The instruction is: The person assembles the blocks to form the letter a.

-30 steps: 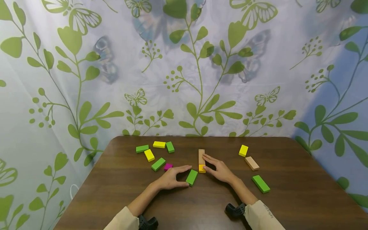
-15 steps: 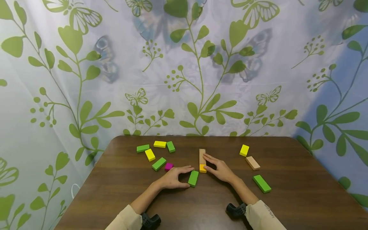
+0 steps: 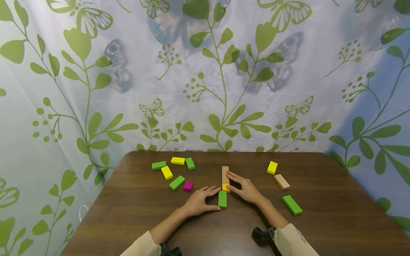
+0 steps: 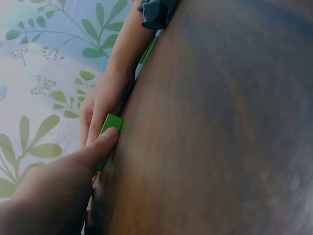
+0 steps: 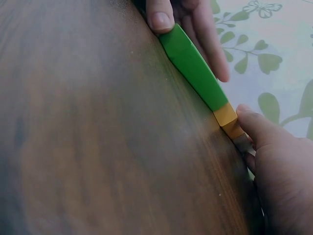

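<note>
Head view: the left hand has its fingers spread wide and nearly straight along the green block, thumb touching its near end; a firm grip cannot be made out. The right hand, also loosely spread, sets its thumb against the orange block, fingers reaching the wooden block. These three lie end to end on the worktop. Farther left lies a magenta block. Lining up seems the step in hand; next calls for withdrawing the left hand without nudging the row.
</note>
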Tool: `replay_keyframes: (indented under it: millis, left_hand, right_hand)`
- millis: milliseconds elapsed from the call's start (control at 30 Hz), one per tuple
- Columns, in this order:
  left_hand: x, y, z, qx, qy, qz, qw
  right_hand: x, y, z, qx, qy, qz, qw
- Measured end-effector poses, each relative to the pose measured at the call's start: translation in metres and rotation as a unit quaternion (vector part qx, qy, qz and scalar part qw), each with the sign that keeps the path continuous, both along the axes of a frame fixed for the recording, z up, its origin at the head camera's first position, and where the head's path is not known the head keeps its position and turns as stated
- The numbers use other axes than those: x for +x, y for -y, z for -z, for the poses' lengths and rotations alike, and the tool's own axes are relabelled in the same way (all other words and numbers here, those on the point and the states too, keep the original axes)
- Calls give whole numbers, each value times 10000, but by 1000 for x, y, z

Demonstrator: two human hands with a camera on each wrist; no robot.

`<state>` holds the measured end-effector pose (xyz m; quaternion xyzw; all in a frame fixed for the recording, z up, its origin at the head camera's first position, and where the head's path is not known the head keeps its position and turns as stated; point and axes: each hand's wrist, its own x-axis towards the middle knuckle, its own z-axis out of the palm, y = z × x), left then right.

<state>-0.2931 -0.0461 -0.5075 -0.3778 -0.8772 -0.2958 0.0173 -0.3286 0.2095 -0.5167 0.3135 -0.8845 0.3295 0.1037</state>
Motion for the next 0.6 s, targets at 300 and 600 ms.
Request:
replay_keyframes:
  millis: [300,600]
  left_hand:
    - [0,-2,-1,137,135,-179,9997]
    - [-1,-7,1,362,95,-134,9992]
  right_hand:
    - [0,0,-1,-2,-30,19,10000]
    - [1,1,-2,14,-63,26,10000]
